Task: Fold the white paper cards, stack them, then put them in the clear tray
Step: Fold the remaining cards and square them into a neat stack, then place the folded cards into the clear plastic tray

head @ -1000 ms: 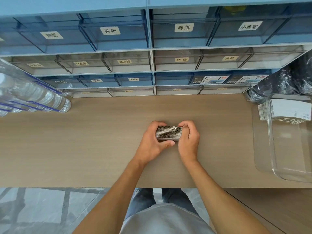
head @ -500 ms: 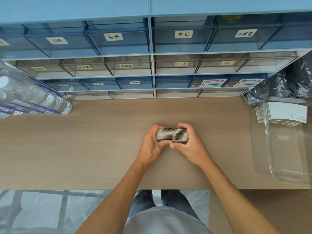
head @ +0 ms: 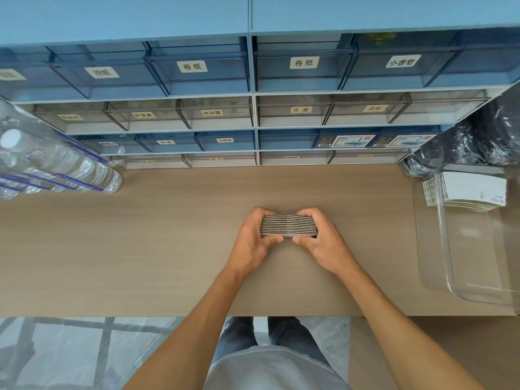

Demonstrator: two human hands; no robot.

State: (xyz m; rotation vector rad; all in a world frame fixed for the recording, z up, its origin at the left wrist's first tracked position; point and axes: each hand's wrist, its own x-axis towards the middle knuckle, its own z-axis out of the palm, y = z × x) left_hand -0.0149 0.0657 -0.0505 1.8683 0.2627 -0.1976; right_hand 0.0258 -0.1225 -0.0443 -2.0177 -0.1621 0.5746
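White card edges, striped with dark gaps, are shown by the stack of folded cards [head: 288,226], which is held on edge over the middle of the bench [head: 140,249]. The stack is clamped from both ends: the left hand [head: 253,243] is wrapped around its left end and the right hand [head: 323,243] around its right end, with the fingers [head: 260,213] curled over the far side and both thumbs pressed against the near face. Whether the lower edge rests on the bench or is lifted just clear of it cannot be told from this angle.

The folding and stacking of this batch are judged to be done, since no loose cards are seen on the bench. What appears to be left is the carrying of the stack to the clear tray [head: 478,277], which stands well apart at the right end of the bench. An earlier stack of cards [head: 472,191] is already seen at the tray's far end, apparently inside it, and the near part of the tray is bare. Room for the held stack is therefore judged to be available there.
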